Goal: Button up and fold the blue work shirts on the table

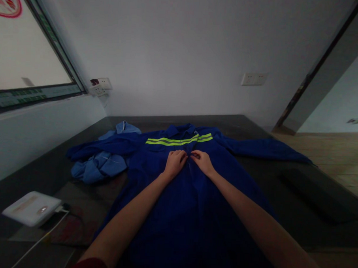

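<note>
A blue garment [176, 205] is being spread front-up on the dark desk [244, 129], collar away and sleeves outward, apparently so that its front opening is lying within reach. Just below the reflective stripe [172, 142], this opening is being pinched by the left hand [176, 160] and the right hand [204, 162], fingertips nearly meeting — whether a fastener is being gripped cannot be told. Lighter blue cloth [97, 168] is being partly covered by one sleeve [107, 144]. A white device [33, 208] and a black object [315, 195] are flanking the garment; beyond, sockets [254, 79] are being carried by a pale wall [182, 63].
</note>
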### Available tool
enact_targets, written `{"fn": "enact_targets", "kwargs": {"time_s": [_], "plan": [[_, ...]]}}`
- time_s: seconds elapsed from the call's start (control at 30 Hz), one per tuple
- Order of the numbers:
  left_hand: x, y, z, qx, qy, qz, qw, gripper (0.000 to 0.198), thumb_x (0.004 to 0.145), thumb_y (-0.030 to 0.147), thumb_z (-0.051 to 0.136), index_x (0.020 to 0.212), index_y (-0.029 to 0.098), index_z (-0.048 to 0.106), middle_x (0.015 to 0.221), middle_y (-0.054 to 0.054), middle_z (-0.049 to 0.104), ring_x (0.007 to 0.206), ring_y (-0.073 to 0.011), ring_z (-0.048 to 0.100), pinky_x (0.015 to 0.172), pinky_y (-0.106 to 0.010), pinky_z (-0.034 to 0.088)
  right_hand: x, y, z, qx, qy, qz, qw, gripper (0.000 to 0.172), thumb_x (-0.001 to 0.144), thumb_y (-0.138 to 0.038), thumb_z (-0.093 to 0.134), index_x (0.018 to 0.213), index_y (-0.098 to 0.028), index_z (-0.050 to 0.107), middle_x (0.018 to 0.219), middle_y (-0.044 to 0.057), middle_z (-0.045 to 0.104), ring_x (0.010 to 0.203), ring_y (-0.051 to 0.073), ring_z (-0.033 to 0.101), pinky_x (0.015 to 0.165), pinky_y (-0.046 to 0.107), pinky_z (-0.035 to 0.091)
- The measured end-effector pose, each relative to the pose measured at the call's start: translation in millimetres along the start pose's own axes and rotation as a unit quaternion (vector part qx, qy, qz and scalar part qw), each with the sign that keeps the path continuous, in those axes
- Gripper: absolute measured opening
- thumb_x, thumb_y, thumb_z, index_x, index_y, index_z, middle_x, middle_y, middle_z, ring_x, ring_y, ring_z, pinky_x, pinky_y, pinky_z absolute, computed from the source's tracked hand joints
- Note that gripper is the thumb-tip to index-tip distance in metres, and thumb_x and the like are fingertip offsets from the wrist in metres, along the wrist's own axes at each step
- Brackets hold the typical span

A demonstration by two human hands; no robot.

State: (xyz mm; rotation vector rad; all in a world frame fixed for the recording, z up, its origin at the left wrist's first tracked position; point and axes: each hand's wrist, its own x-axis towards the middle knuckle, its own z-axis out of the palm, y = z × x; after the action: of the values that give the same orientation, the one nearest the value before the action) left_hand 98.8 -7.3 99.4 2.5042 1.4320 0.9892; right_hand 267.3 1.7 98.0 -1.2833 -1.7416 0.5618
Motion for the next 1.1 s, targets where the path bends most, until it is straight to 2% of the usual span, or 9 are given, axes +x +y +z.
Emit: {"fn": "enact_targets", "kwargs": {"time_s": [0.2, 0.43, 0.73, 0.87, 1.0, 1.1], "plan": [[-0.4, -2.6, 2.5, 0.025, -0.007, -0.002, 1.000, 0.011, 0.092, 0.027, 0.046, 0.090, 0.020, 0.055, 0.088, -0.002, 0.064, 0.088, -0.0172, 0.057, 0.083, -0.031, 0.035, -3.7, 3.5, 5.9, -0.018, 0.023, -0.010, 1.000, 0.020, 0.074, -0.030, 0.063, 0.085, -0.015, 0.068, 0.067, 0.003, 0.064, 0.061, 0.016, 0.055, 0.060, 0.026, 0.042], [-1.2, 0.1, 0.7, 0.068, 0.023, 0.021, 0.997, 0.010, 0.092, 0.026, 0.048, 0.088, 0.020, 0.055, 0.087, -0.001, 0.064, 0.085, -0.0168, 0.057, 0.081, -0.031, 0.035, -6.5, 3.8, 6.8, -0.027, 0.024, -0.031, 0.999, 0.018, 0.073, -0.023, 0.058, 0.088, -0.016, 0.065, 0.060, -0.002, 0.054, 0.056, 0.014, 0.049, 0.056, 0.026, 0.037], [0.3, -4.0, -2.9, 0.112, 0.007, 0.052, 0.992, 0.015, 0.093, 0.027, 0.045, 0.090, 0.020, 0.057, 0.087, -0.003, 0.065, 0.085, -0.0182, 0.056, 0.085, -0.033, 0.033, -9.1, 1.2, 11.0, -0.012, -0.003, -0.049, 0.999, 0.021, 0.073, -0.021, 0.056, 0.094, -0.017, 0.058, 0.059, -0.006, 0.047, 0.054, 0.013, 0.046, 0.055, 0.023, 0.037], [-0.3, -6.3, 0.0, 0.101, 0.003, 0.040, 0.994, 0.014, 0.093, 0.026, 0.044, 0.091, 0.020, 0.057, 0.088, -0.003, 0.065, 0.085, -0.0183, 0.057, 0.085, -0.032, 0.034, -9.4, -1.8, 9.7, 0.004, -0.016, -0.054, 0.998, 0.019, 0.079, -0.028, 0.054, 0.095, -0.018, 0.058, 0.063, -0.003, 0.054, 0.058, 0.014, 0.051, 0.057, 0.024, 0.040], [-0.1, -7.9, 2.5, 0.081, 0.008, 0.031, 0.996, 0.013, 0.093, 0.027, 0.046, 0.092, 0.021, 0.057, 0.088, -0.002, 0.066, 0.085, -0.0180, 0.057, 0.085, -0.032, 0.034, -2.8, 2.3, 6.9, 0.042, -0.021, -0.056, 0.997, 0.026, 0.089, -0.034, 0.041, 0.088, -0.018, 0.061, 0.081, 0.004, 0.065, 0.076, 0.017, 0.060, 0.069, 0.026, 0.045], [0.6, -8.6, 3.9, 0.079, 0.010, 0.031, 0.996, 0.013, 0.093, 0.028, 0.046, 0.092, 0.021, 0.057, 0.088, -0.002, 0.066, 0.085, -0.0180, 0.058, 0.085, -0.033, 0.034, 4.6, 9.5, 6.4, 0.049, -0.031, -0.050, 0.997, 0.021, 0.087, -0.030, 0.045, 0.089, -0.017, 0.062, 0.080, 0.004, 0.067, 0.073, 0.016, 0.062, 0.067, 0.026, 0.047]]}}
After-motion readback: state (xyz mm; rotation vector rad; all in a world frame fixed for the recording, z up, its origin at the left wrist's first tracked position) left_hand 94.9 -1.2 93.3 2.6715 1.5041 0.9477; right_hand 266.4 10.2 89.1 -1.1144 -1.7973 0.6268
